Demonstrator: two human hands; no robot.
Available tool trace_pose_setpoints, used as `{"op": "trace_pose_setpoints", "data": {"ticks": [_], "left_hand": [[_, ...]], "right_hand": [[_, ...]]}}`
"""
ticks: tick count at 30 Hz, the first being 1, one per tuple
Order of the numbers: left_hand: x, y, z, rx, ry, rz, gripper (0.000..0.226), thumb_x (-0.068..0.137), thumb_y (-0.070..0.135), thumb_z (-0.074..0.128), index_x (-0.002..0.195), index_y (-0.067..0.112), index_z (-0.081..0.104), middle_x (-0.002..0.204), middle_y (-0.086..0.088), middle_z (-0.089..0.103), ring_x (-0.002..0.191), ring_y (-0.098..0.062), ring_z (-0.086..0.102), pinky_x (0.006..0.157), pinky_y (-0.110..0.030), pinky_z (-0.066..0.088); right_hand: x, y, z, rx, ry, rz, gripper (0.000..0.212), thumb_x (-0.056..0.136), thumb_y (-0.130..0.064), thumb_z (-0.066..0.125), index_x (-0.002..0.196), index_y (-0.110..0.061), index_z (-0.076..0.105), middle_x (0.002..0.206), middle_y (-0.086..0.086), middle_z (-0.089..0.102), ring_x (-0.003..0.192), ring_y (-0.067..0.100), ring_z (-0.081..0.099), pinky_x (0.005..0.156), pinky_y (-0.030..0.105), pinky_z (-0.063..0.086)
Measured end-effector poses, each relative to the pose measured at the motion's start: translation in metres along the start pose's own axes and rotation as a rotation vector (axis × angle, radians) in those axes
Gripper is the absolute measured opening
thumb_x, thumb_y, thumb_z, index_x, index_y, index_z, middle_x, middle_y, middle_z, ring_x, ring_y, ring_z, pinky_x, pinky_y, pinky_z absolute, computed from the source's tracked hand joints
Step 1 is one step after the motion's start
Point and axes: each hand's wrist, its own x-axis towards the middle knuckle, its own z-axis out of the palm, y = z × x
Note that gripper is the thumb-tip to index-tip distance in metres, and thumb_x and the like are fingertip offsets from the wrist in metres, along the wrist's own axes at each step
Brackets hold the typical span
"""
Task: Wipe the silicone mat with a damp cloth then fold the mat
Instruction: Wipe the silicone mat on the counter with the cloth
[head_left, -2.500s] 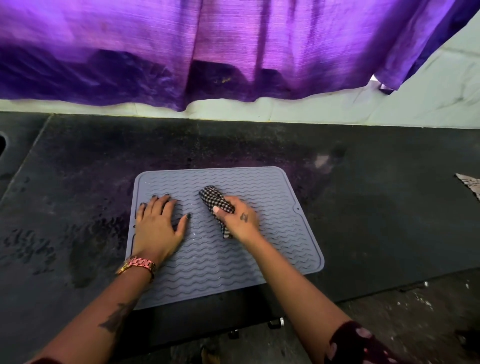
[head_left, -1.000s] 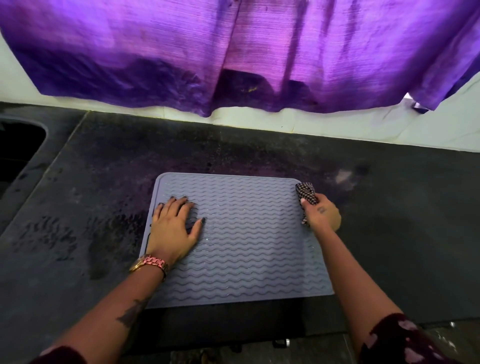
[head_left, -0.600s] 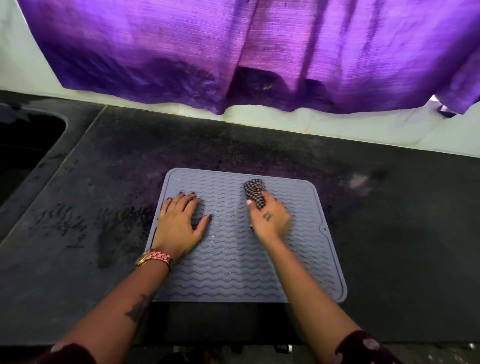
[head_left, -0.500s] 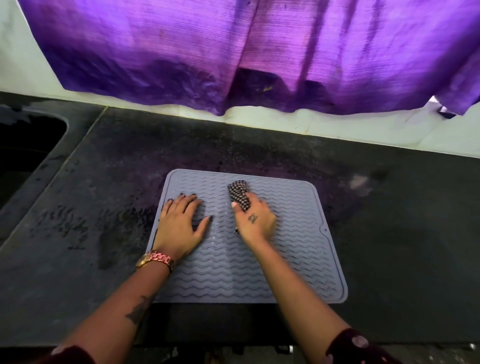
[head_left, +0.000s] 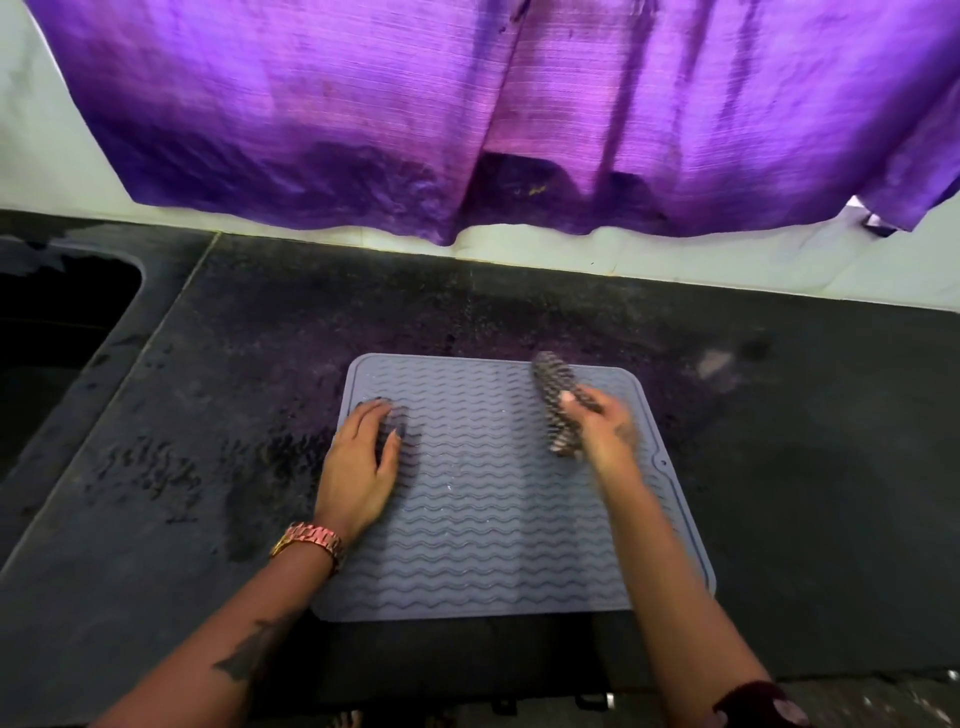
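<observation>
So the grey silicone mat (head_left: 498, 499) with the wavy ridges lies flat on the dark countertop (head_left: 208, 415), its near edge right at the counter's front. Left hand (head_left: 363, 467) rests palm-down on the mat's left side, fingers straight and close together (there's a pink-gold bracelet (head_left: 310, 540) on that wrist). Right hand (head_left: 597, 431) is blurry but grips a rolled-up checkered cloth (head_left: 556, 400) against the far right part of the mat. Purple curtain (head_left: 493, 114) hangs behind, sink (head_left: 52, 322) off to the left.
</observation>
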Motion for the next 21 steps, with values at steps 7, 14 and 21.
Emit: {"op": "trace_pose_setpoints", "data": {"ticks": [7, 14, 21], "left_hand": [[0.003, -0.032, -0.032, 0.355, -0.018, -0.012, 0.048, 0.085, 0.027, 0.038, 0.122, 0.005, 0.059, 0.130, -0.015, 0.056, 0.129, -0.038, 0.041, 0.115, -0.053, 0.018], [0.003, -0.040, -0.028, 0.419, -0.070, 0.032, 0.061, 0.086, 0.036, 0.022, 0.122, 0.004, 0.060, 0.131, -0.017, 0.055, 0.131, -0.039, 0.040, 0.116, -0.052, 0.017], [0.002, -0.040, -0.029, 0.407, -0.059, 0.015, 0.063, 0.085, 0.038, 0.020, 0.123, 0.008, 0.060, 0.132, -0.018, 0.054, 0.131, -0.039, 0.040, 0.116, -0.052, 0.018]], "right_hand": [[0.023, 0.017, -0.056, -0.749, 0.256, -0.009, 0.046, 0.089, -0.041, 0.056, 0.131, -0.022, 0.050, 0.124, 0.018, 0.058, 0.112, 0.037, 0.054, 0.091, 0.038, 0.043], [-0.016, 0.014, 0.019, -0.856, 0.166, -0.159, 0.055, 0.090, -0.049, 0.050, 0.136, -0.020, 0.041, 0.123, 0.013, 0.056, 0.110, 0.030, 0.055, 0.089, 0.034, 0.044], [-0.034, 0.015, 0.070, -0.710, -0.054, -0.246, 0.050, 0.087, -0.046, 0.058, 0.130, -0.024, 0.051, 0.113, 0.009, 0.064, 0.102, 0.027, 0.060, 0.087, 0.033, 0.046]]}}
